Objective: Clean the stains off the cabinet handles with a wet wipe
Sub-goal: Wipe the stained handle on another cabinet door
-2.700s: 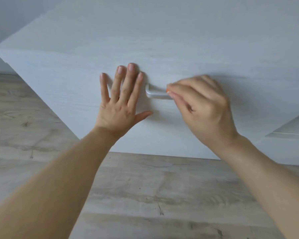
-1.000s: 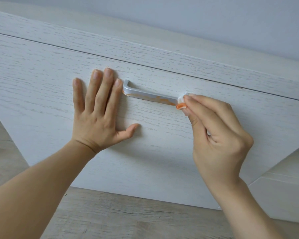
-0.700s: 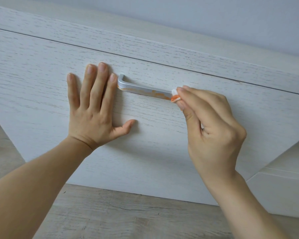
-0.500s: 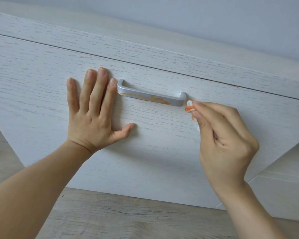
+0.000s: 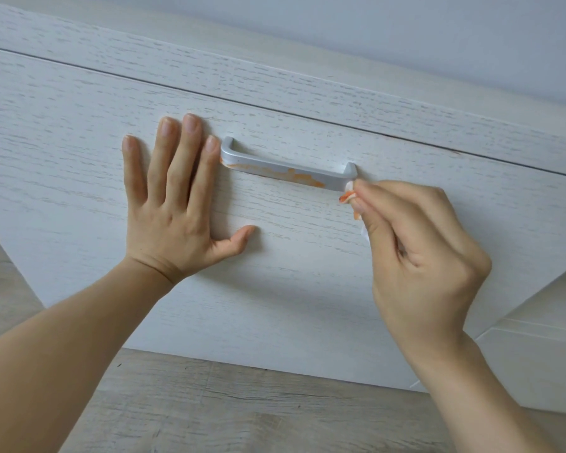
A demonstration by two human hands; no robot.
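Observation:
A silver bar handle (image 5: 275, 166) is mounted on a white wood-grain drawer front (image 5: 275, 273). Orange stains run along the handle's lower edge, thickest right of its middle. My left hand (image 5: 174, 204) lies flat on the drawer front just left of the handle, fingers straight and spread. My right hand (image 5: 419, 250) pinches a small folded white wet wipe (image 5: 348, 194), smeared orange at its tip. The wipe's tip touches the handle's right end from below. Most of the wipe is hidden inside my fingers.
The cabinet's top panel (image 5: 307, 80) runs above the drawer, with a pale wall (image 5: 406, 27) behind. A grey wood-look floor (image 5: 242, 413) lies below. Another white furniture panel (image 5: 536, 354) stands at the lower right.
My right hand slid the wipe rightward along the handle, came off its right end, and now has the wipe back against that end. My left hand stayed flat on the drawer.

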